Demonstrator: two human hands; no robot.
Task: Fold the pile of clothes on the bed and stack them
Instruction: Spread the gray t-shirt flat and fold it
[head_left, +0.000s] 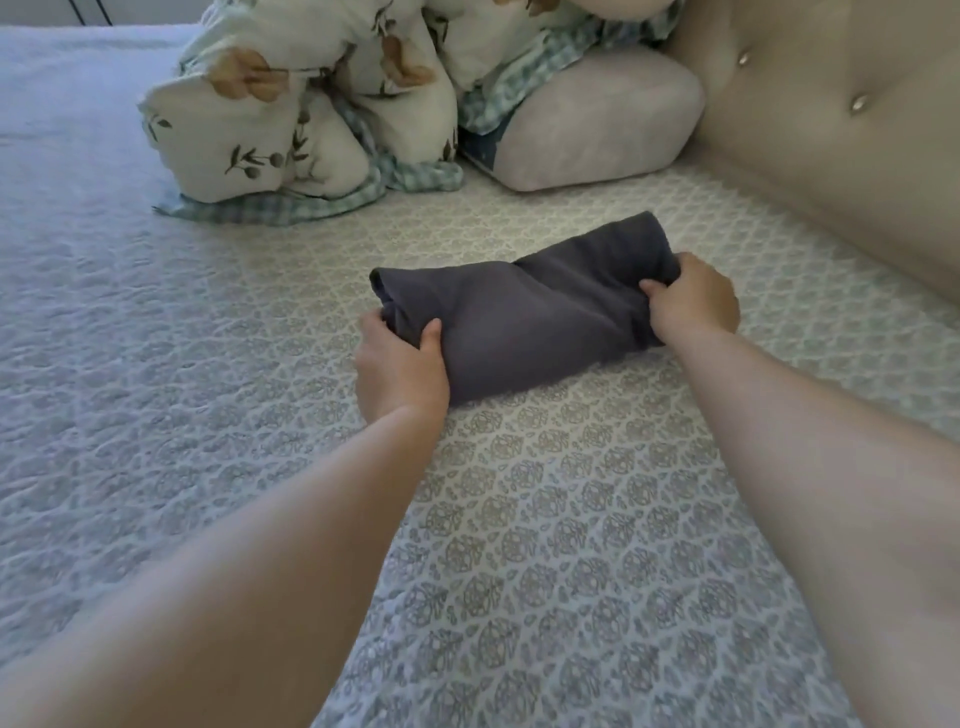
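On patterned bedspread (519, 519), folded dark garment (524, 317), left hand (400, 364) and right hand (693, 301) each grasping an end.

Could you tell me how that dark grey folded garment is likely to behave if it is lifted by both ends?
The dark grey folded cloth garment looks soft and creased, so its middle would probably sag. The left hand and right hand grip opposite ends; its layers may slip open.

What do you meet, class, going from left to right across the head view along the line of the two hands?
Patterned bedspread → left hand → dark grey folded garment → right hand → beige tufted headboard.
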